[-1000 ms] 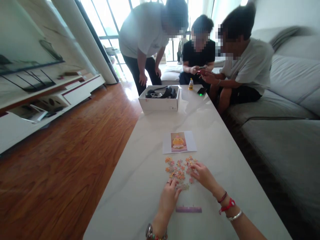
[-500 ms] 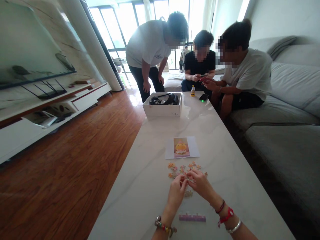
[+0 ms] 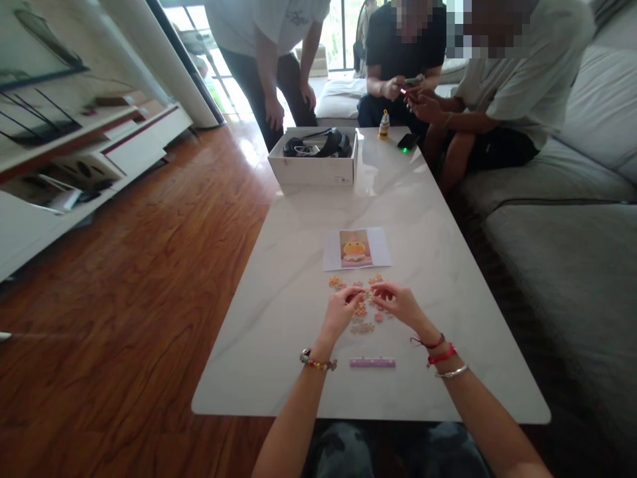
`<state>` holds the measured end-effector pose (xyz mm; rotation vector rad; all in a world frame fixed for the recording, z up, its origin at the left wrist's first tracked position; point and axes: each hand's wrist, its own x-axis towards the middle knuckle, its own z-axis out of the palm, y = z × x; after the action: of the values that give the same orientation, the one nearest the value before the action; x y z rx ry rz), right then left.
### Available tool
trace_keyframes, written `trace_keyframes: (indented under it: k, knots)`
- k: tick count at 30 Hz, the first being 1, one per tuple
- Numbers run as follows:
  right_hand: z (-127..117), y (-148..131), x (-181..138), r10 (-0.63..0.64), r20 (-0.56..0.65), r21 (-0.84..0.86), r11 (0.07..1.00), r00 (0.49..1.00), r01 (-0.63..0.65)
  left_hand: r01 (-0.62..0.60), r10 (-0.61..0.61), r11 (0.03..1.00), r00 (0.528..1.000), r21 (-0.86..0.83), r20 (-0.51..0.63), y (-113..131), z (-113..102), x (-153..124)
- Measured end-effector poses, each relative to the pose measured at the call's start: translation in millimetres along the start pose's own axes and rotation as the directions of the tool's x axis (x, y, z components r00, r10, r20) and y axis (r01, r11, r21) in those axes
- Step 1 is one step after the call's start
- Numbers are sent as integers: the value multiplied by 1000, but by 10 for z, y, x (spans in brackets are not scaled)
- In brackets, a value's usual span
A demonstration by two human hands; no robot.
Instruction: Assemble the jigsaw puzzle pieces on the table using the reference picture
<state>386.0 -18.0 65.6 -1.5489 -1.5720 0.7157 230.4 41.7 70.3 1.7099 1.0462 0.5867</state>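
Small jigsaw puzzle pieces (image 3: 363, 328) in yellow, orange and pink lie loosely spread beneath and around both hands. Over the left side of the pile, my left hand (image 3: 343, 309) is closed, its thumb and fingers pinched. My right hand (image 3: 401, 305) comes in from the other side, also pinched, its fingertips close to the left ones. Whatever sits between the fingertips is too small to make out. Nearer to me lies a joined purple puzzle strip (image 3: 372, 362). Beyond the pieces is a printed sheet (image 3: 381, 247) picturing a yellow figure.
On the white table (image 3: 423, 385), a white box (image 3: 312, 171) holds a black headset (image 3: 318, 143). Behind it are a small yellow-and-white bottle (image 3: 383, 126) and a dark device (image 3: 407, 141) with a green light. One person stands; two sit on the sofa (image 3: 562, 265), hands on phones.
The camera view has tilted down, so the table's near edge and my legs now show. My fingertips have drawn slightly apart above the pieces.
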Motion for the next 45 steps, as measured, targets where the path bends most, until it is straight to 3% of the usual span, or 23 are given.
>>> trace_keyframes:
  k: [6,11,17,21,25,29,33,39,45]
  knots:
    - [21,-41,-43,-17,10,-36,999,1000,18,4,-6,997,1000,72,22,63,26,-86]
    - [43,-33,-152,-37,48,-68,997,998,41,8,-13,995,999,98,50,-21,70,-196]
    - [35,70,-489,-24,100,-141,989,995,38,-11,12,959,1000,284,0,-299,114,-634]
    - [72,168,-625,2,111,-157,988,994,15,-8,24,895,999,447,-30,-352,121,-831]
    - [141,256,-598,-20,99,-195,980,995,40,-20,50,827,998,562,-38,-296,176,-722]
    - [167,283,-560,-26,83,-240,970,996,46,-66,42,790,998,609,54,-299,296,-634]
    - [147,301,-598,1,103,-299,954,995,30,-130,76,802,990,583,117,-366,374,-719]
    - [157,382,-664,12,146,-307,951,989,34,-118,85,800,993,588,85,-416,374,-721]
    - [188,366,-679,12,148,-331,943,989,38,-165,113,785,986,597,124,-426,380,-687]
